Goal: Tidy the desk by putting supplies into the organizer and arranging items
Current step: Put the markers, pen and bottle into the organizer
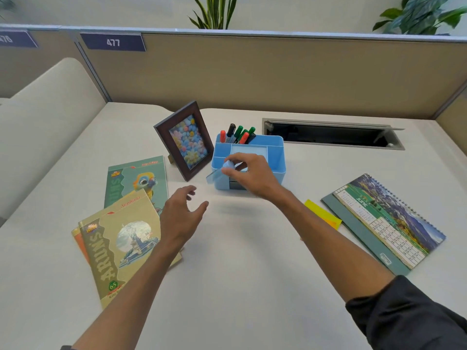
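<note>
While the right hand (249,173) pinches a small pad of blue sticky notes (222,170) over the front-left corner of the blue organizer (274,152), the left hand (182,213) hangs relaxed and holding nothing above the desk (240,261), at about seven o'clock from the box. To my eye the step is dropping the pad into a front compartment. It would go best squared to the slot and lowered flat, since one limp corner droops over the wall at the nine o'clock side and could catch there. The left hand could steady the light plastic box.

The organizer is smooth moulded plastic with thin dividers, and capped markers (237,133) stand in its rear-left cell. A dark wooden picture frame (184,140) leans at ten o'clock. Glossy paper notebooks (121,233) overlap at eight o'clock. At four o'clock lie yellow sticky notes (322,213) beside a spiral-bound calendar (386,223).
</note>
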The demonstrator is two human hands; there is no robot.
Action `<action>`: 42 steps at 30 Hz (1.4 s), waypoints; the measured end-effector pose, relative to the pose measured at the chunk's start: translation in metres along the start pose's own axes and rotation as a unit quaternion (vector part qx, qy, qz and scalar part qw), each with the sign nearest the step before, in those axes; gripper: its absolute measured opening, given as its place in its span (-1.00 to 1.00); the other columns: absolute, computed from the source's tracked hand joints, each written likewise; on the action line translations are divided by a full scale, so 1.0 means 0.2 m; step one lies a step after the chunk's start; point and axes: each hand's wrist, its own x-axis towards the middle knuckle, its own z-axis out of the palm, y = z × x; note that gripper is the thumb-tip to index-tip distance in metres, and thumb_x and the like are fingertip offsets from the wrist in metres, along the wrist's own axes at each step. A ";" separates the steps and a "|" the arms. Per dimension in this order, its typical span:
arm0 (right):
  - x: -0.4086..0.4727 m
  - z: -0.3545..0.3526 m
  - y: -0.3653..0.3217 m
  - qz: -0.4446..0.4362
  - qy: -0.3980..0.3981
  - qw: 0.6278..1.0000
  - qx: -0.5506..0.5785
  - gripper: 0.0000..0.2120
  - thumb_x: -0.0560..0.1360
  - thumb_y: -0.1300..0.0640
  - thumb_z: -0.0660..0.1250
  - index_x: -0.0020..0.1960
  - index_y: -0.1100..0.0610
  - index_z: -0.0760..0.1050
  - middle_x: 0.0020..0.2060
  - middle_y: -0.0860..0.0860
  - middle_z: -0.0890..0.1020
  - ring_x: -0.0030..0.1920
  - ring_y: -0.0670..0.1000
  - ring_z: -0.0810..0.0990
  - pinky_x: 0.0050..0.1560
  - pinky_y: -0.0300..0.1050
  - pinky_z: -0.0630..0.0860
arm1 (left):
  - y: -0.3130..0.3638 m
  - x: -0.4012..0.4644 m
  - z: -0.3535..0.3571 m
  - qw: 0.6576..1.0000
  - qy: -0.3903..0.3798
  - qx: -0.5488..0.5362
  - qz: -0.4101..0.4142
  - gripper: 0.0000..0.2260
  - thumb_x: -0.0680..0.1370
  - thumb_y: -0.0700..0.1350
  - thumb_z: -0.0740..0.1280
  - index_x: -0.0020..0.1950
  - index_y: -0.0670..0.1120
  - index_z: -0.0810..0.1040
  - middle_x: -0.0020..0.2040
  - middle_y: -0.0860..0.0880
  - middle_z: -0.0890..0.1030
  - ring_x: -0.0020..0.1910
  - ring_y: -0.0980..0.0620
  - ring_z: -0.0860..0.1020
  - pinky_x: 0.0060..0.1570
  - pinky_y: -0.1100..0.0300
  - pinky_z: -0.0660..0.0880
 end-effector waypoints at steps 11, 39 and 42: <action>0.16 -0.05 0.06 -0.012 0.142 0.987 -0.068 -0.72 0.44 0.04 0.48 0.08 0.12 0.55 -0.04 0.00 0.68 -0.11 -0.06 0.64 -0.04 -0.14 0.62 | -0.19 -0.05 0.04 0.978 -0.097 0.157 -0.092 -0.71 0.49 0.05 0.38 -0.15 -0.18 0.52 -0.13 -0.10 0.55 -0.13 -0.18 0.53 -0.24 0.09 0.35; 0.28 0.05 0.05 -0.053 0.150 0.984 -0.079 -0.72 0.46 0.06 0.45 0.09 0.19 0.60 -0.04 0.06 0.68 -0.13 -0.09 0.59 -0.09 -0.30 0.56 | -0.21 -0.04 0.03 0.985 -0.070 0.018 -0.154 -0.86 0.48 -0.07 0.30 -0.24 -0.08 0.47 -0.35 -0.03 0.58 -0.34 -0.11 0.56 -0.28 0.02 0.51; 0.27 0.05 0.04 -0.055 0.147 0.984 -0.081 -0.74 0.45 0.03 0.45 0.06 0.16 0.60 -0.08 0.03 0.68 -0.15 -0.09 0.60 -0.16 -0.42 0.47 | -0.20 -0.04 0.02 0.985 -0.069 -0.011 -0.155 -0.87 0.48 -0.07 0.29 -0.25 -0.06 0.45 -0.38 -0.03 0.58 -0.39 -0.11 0.58 -0.26 -0.04 0.56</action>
